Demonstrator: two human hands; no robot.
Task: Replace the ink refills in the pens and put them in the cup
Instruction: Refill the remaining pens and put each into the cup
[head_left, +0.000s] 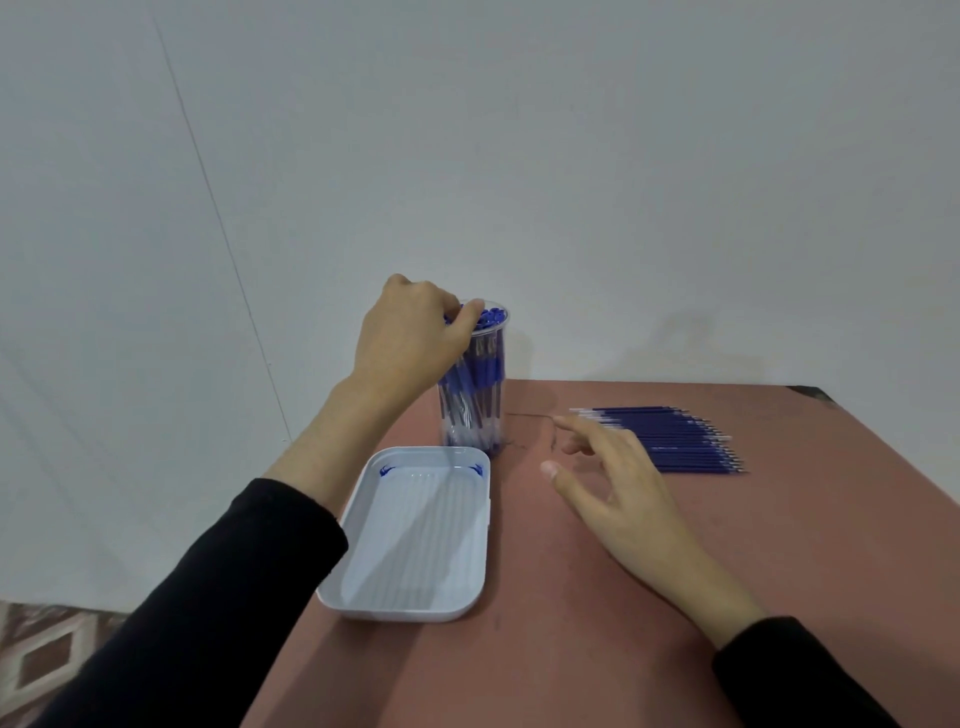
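Left hand (410, 332) atop cup (470, 434), grip apparently pinching pens (488, 364); right hand (613, 488), grip spread, right of cup, near refills (685, 441) on counter (727, 545).

Operator: Where is clearance showing on the table (675, 597)?
Technician: The near-right surface is lying bare. The right hand (613, 483), fingers spread, is occupying the gap between the tray (389, 616) and the refill row (670, 441).
Operator: What is obstructing the cup (475, 415)?
Technician: The left hand (410, 338) is covering the mouth's left part, fingers curling on the pens (488, 317), which are filling the rest. The tray's far end is sitting just beside the base, and the wall (571, 182) is standing close behind.
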